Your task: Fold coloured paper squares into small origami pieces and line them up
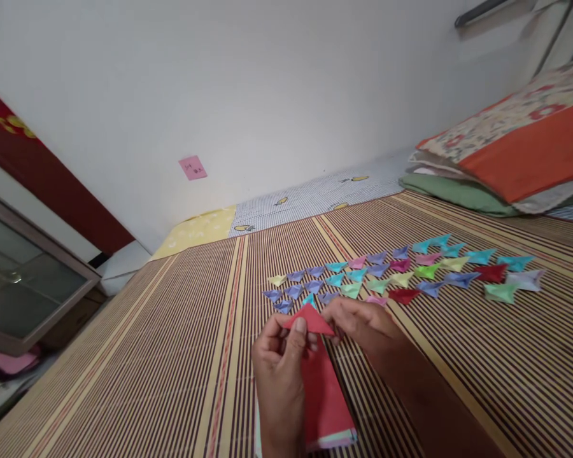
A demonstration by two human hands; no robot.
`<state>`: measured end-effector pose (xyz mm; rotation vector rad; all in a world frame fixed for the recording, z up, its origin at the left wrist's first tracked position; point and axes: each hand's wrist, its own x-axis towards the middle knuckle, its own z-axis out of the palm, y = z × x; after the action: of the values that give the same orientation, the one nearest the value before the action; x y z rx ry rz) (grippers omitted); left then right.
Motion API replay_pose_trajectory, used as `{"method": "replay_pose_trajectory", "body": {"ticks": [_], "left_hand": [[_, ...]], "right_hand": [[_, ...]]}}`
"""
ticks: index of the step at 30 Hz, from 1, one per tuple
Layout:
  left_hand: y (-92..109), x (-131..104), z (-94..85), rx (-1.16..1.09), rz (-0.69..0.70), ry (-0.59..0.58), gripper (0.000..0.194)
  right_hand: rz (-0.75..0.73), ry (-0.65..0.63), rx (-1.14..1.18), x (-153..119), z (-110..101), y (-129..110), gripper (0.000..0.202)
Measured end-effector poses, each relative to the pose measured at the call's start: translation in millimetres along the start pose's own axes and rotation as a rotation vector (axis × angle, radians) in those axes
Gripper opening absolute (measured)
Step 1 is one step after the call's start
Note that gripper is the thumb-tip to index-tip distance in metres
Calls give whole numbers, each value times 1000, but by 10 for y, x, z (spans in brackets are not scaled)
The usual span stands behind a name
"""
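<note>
A red sheet of paper folded into a triangle [311,320] is held up over the mat. My left hand [282,362] pinches it, thumb on the near face and fingers behind. At the triangle's right corner, my right hand [363,324] has its fingers bent and closed on the paper's edge; its fingertips are partly hidden. Below lies a stack of coloured paper with a red sheet [327,394] on top, partly covered by my left hand. Just beyond both hands stand several small folded paper pieces, among them a dark red one [403,296] and a blue one [283,306].
A striped bamboo mat [172,356] covers the bed. Folded bedding [520,146] is piled at the back right. A white wall [267,95] with a pink note [193,167] rises behind. On the left stands a glass-fronted cabinet [28,273].
</note>
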<state>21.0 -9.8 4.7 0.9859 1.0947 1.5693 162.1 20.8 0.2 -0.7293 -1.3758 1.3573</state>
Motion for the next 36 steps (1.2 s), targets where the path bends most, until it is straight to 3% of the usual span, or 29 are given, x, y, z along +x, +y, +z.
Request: {"method": "replay_pose_trajectory", "body": {"ticks": [4, 12, 15, 19, 23, 28, 36], "left_hand": [[19, 23, 15, -48, -13, 62, 31], [61, 7, 5, 70, 6, 18, 32], [55, -6, -11, 186, 39, -57, 31], [21, -24, -12, 245, 27, -124, 29], [-11, -27, 4, 182, -20, -188, 20], [-20, -32, 27, 133, 35, -160, 18], [-39, -43, 17, 136, 105, -103, 24]], "right_hand": [[-10, -14, -84, -12, -6, 7, 22], [-56, -2, -171, -22, 3, -5, 21], [-70, 89, -163, -17, 26, -4, 18], [-117, 200, -207, -22, 67, -19, 29], [-45, 256, -25, -5, 61, -17, 32], [102, 192, 290, 17, 78, 90, 39], [161, 198, 451, 47, 196, 187, 36]]}}
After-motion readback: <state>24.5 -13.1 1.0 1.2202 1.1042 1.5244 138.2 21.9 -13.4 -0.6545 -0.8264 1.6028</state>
